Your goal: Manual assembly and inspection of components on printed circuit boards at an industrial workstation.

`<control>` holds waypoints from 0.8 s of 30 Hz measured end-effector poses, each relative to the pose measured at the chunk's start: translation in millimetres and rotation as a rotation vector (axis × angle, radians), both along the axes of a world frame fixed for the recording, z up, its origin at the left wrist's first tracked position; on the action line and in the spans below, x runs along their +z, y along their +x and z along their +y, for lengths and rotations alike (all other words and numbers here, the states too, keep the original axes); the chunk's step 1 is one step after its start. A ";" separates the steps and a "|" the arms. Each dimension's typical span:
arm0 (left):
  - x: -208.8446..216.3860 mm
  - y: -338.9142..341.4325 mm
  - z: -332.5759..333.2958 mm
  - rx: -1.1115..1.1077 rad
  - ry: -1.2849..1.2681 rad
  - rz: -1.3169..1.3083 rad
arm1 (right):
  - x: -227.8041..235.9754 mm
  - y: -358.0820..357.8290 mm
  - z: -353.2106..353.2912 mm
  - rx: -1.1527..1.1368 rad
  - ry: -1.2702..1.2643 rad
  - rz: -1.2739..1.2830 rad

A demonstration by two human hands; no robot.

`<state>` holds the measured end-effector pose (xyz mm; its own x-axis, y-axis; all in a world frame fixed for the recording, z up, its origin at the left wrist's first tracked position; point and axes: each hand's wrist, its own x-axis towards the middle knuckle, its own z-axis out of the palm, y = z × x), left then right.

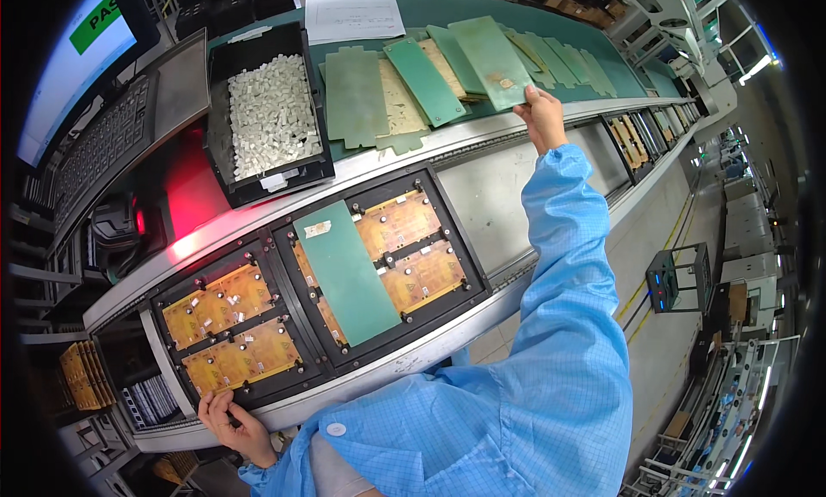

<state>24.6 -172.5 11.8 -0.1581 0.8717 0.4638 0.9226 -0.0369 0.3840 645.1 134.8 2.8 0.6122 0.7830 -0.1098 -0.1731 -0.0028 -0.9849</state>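
My right hand [542, 120] is stretched out to the back of the bench, its thumb and fingers closed on the lower corner of a green rectangular plate [492, 60]. Several similar green plates [357, 92] lie beside it, some overlapping pale, worn sheets. At lower left, my left hand [234, 426] rests by the near edge of a black fixture [314, 372], fingers bent and apart, with nothing visible in them. Orange circuit boards [243, 355] sit in this fixture and its neighbour. Another green plate [348, 273] lies slantwise across the boards of the right-hand fixture.
A black bin [324, 166] of small white parts [271, 110] stands behind the conveyor rail [508, 303]. A keyboard [103, 144], monitor [73, 58] and red-lit scanner [125, 226] are at left. Paper [353, 11] lies at the back. More fixtures [632, 140] sit farther right.
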 end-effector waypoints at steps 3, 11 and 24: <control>0.7 2.2 1.6 -0.020 0.014 0.002 | -14.0 -8.4 -0.4 0.072 -0.038 0.023; 3.0 9.3 9.3 0.007 0.051 -0.014 | -22.4 -32.5 29.8 0.168 -0.348 -0.741; 0.6 4.3 6.7 0.044 0.012 -0.004 | -37.8 -27.4 54.5 -0.184 -0.406 -1.078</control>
